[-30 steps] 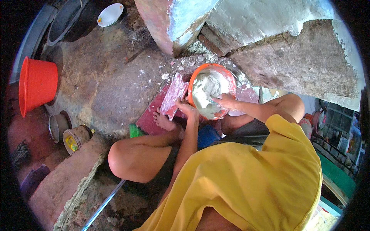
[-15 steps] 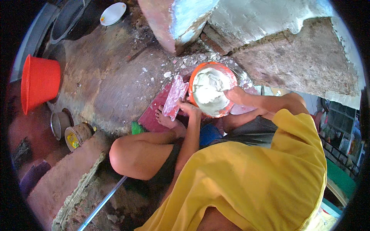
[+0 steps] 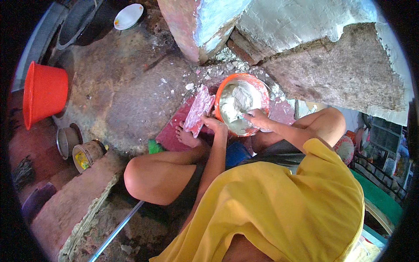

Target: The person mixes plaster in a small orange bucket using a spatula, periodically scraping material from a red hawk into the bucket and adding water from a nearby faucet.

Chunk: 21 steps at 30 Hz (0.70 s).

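My left hand (image 3: pixel 214 124) is closed round the lower end of a flat red board (image 3: pixel 200 109) smeared with white paste, just left of an orange bucket (image 3: pixel 266 91). Thick whitish plaster (image 3: pixel 238 102) lies inside that bucket and coats its walls. Over the bucket's right rim reaches my right hand (image 3: pixel 257 118), its fingers closed on a small tool dipped in the plaster. I cannot make out the tool's kind, as fingers and paste hide most of it.
A bare foot (image 3: pixel 187 136) rests by the board. Rubble (image 3: pixel 227 65) lies along the wall base (image 3: pixel 331 65). At left stand a red tub (image 3: pixel 47 94) and two metal pots (image 3: pixel 85 156). A white plate (image 3: pixel 128 16) is far back; a metal pole (image 3: pixel 117 231) lies near my knee.
My right hand has drawn back and slightly down towards the bucket's near rim, pulling through the plaster. My right elbow has lowered. My left hand and the board stay nearly still.
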Tool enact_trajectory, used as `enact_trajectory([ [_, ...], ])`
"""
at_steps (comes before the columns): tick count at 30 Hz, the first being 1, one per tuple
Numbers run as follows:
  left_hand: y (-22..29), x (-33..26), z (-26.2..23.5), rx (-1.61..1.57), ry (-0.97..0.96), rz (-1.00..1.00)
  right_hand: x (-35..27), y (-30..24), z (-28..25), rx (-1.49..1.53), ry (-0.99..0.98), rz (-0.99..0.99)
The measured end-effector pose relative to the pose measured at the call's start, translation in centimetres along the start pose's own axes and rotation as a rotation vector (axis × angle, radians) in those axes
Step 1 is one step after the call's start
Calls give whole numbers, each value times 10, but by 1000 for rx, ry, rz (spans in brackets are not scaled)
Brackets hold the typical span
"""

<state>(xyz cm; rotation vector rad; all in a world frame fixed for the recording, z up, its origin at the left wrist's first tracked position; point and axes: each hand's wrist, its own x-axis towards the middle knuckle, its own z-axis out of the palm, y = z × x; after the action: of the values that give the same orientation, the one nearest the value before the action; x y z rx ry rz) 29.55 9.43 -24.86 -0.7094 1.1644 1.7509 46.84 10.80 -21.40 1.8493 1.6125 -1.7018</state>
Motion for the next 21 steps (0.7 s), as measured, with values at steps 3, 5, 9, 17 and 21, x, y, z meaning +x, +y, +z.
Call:
enact_trajectory([
  [3, 2, 0, 2, -61, -93, -57, 11, 22, 20, 390, 123, 82],
  [5, 1, 14, -8, -77, -126, -59, -5, -3, 7, 677, 32, 180],
  [9, -11, 25, -17, 32, -241, -81, 26, 30, -20, 209, 290, -15],
  [17, -7, 13, -6, -34, -166, -87, 1, -37, -57, -1166, 236, -519],
  [21, -4, -6, 11, -24, -35, -15, 21, -13, -36, -1084, 52, -630],
])
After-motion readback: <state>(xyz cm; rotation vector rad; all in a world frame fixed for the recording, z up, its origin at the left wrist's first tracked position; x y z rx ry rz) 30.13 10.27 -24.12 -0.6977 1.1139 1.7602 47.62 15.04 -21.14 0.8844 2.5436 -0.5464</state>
